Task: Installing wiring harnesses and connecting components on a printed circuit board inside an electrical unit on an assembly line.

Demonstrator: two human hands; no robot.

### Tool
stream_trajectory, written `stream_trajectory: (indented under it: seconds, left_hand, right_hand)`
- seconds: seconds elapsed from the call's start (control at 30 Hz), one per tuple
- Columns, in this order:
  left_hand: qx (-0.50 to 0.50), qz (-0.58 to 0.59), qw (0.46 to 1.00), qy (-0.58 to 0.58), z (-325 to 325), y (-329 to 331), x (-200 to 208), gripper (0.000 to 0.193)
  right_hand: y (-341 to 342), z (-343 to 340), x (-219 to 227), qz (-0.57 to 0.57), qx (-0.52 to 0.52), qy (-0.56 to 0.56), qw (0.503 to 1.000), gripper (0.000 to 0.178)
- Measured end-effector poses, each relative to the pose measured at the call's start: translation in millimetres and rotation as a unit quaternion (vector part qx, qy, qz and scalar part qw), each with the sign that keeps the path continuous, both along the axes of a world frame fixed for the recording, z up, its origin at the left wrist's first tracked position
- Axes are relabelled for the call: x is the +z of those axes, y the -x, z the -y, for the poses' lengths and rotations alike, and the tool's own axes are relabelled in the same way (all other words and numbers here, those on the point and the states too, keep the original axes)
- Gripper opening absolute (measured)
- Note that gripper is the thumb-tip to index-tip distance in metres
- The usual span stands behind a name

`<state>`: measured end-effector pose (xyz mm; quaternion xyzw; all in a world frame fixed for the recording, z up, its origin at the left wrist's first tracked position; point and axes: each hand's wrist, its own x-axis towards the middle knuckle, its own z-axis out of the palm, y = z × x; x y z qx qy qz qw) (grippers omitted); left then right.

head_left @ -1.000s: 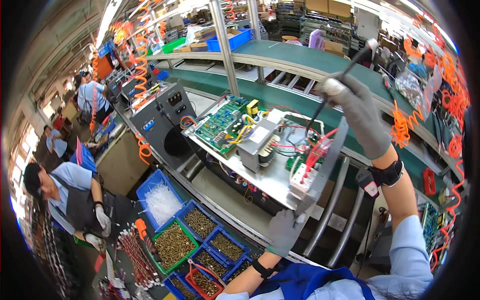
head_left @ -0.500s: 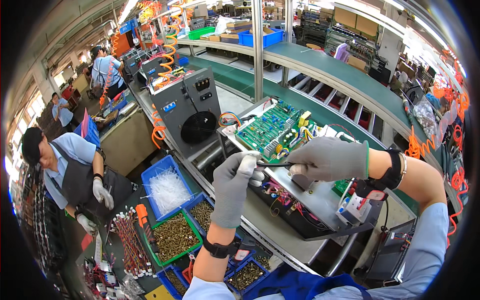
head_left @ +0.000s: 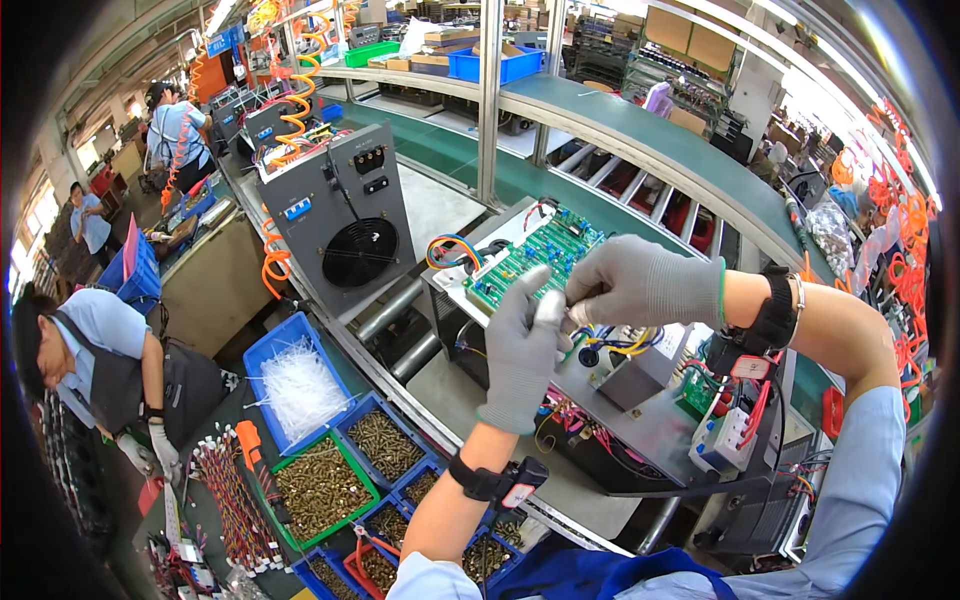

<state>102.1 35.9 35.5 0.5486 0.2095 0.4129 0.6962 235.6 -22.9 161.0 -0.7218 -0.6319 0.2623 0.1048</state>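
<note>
Both my hands wear grey gloves with pale fingertips and meet over the near edge of an opened metal unit. My left hand (head_left: 522,345) has its thumb and fingers pinched together, pointing up. Coming from the right, my right hand (head_left: 648,284) is closed in a pinch, its fingertips almost touching the left ones. Whatever lies between the fingertips is too small and covered to make out. Behind them a green circuit board (head_left: 532,258) with many small parts lies on the unit, partly hidden by the gloves. Yellow and blue wires (head_left: 632,345) run beside a grey metal block (head_left: 632,375) below my right hand.
A dark grey panel (head_left: 300,240) with a round fan grille stands on the roller line at left. Blue and green bins of brass-coloured screws (head_left: 320,490), a tray of white ties (head_left: 298,385) and an orange-handled tool (head_left: 254,452) lie nearer. A co-worker (head_left: 110,370) bends at far left.
My hands have drawn together; the black cable stretched between them before no longer shows. The whole view has shifted, with the bench scene further left. The co-worker's hands are lower, together at the bench.
</note>
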Motion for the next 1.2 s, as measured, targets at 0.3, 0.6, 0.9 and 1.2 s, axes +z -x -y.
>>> stream_trajectory:
  seconds: [0.3,0.6,0.9,1.2]
  left_hand:
    - [0.143,-0.154,0.821,-0.53,41,-1,-93,0.029]
    - [0.145,-0.134,0.833,-0.517,40,-9,-120,0.028]
    - [0.145,-0.126,0.822,-0.536,40,-15,-125,0.044]
    - [0.134,-0.177,0.804,-0.552,44,-11,-122,0.048]
  right_hand:
    - [-31,0,-38,0.256,0.052,0.125,0.957,0.018]
    - [-37,-8,-48,0.24,0.047,0.153,0.958,0.018]
    - [-33,-7,-38,0.258,0.09,0.168,0.947,0.02]
    - [-38,-7,-59,0.235,0.173,0.072,0.954,0.021]
